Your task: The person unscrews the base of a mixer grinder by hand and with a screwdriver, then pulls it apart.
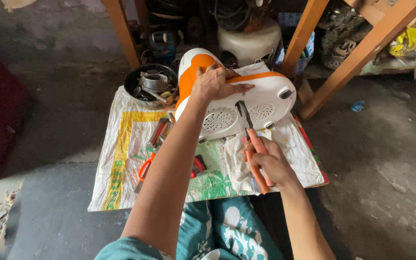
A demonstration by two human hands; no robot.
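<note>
White-and-orange plastic appliance housing (237, 98), underside up, on a printed woven sack (121, 159).

One housing: glossy white shell, orange band, two round perforated vents, small feet at the edge. Left hand (215, 84) lies flat on it, fingers spread, clamping nothing. Right hand (270, 163), just below the housing, is closed around one orange-handled pair of pliers (251, 144), tips at the vents. One metal bowl of parts (152, 84) sits left of the housing; its contents are indistinct.
</note>
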